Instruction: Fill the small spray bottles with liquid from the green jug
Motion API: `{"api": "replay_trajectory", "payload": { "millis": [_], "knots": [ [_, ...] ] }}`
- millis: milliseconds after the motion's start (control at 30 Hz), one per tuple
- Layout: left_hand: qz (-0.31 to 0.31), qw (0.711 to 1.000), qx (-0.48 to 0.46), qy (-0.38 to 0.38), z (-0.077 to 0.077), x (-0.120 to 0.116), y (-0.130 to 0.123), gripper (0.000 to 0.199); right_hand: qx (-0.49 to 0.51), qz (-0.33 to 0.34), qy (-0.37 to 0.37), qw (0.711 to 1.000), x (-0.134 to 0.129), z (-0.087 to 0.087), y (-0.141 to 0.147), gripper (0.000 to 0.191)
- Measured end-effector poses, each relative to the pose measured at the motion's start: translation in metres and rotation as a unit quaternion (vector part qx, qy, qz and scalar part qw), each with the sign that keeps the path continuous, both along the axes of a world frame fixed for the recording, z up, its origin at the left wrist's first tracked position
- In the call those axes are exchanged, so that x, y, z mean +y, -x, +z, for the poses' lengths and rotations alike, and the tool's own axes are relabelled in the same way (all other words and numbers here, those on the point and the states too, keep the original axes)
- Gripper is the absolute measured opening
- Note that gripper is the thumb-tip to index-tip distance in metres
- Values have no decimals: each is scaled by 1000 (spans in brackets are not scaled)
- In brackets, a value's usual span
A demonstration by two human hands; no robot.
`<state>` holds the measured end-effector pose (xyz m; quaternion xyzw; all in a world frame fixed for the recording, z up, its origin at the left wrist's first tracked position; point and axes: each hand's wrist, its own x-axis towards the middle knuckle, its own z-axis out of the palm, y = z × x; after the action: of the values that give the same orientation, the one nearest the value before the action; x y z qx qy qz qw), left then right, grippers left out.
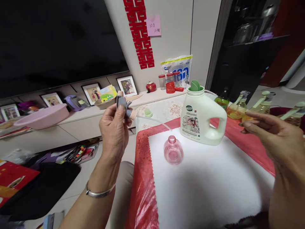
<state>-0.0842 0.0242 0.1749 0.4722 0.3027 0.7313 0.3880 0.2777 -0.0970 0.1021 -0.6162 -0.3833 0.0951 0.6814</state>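
- Head view, left of centre: the left hand (115, 125) is closed around a grey spray head (122, 102), thumb against its side, with a thin clear tube (154, 121) trailing toward the middle of the frame.
- Head view, right edge: the right hand (277, 135) is apart from the left, fingers loosely extended, seemingly gripping nothing; it appears in front of a row of pump bottles (239, 108).
- Head view, centre: a pink transparent bottle (173, 153) stands upright and uncapped on a white mat (205, 190), below the tube's end.
- Head view, right of centre: a pale green jug (202, 119) stands upright just behind the bottle, a green spout (195, 85) rising at its mouth.
- Head view, lower middle: red plastic covering (144, 187) shows along the mat's left side.
- Head view, upper left: a dark television screen (54, 38) hangs above framed photos (127, 86) and a pink basin (44, 117).
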Motion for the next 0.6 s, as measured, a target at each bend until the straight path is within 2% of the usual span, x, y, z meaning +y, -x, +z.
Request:
{"api": "replay_trajectory", "payload": {
  "millis": [67,167,400,600],
  "knots": [
    [11,999,24,-20,7,-8,-4,25,-3,2,3,1000,0,0,0,61],
    [18,996,67,-49,9,-15,-9,20,-6,4,7,1000,-1,-1,-1,60],
    [-17,982,167,-91,3,-24,-21,18,-16,11,26,999,1,-2,-1,59],
    [-77,965,239,-80,-7,-38,-38,22,-50,44,36,997,3,-7,4,56]
  ]
}}
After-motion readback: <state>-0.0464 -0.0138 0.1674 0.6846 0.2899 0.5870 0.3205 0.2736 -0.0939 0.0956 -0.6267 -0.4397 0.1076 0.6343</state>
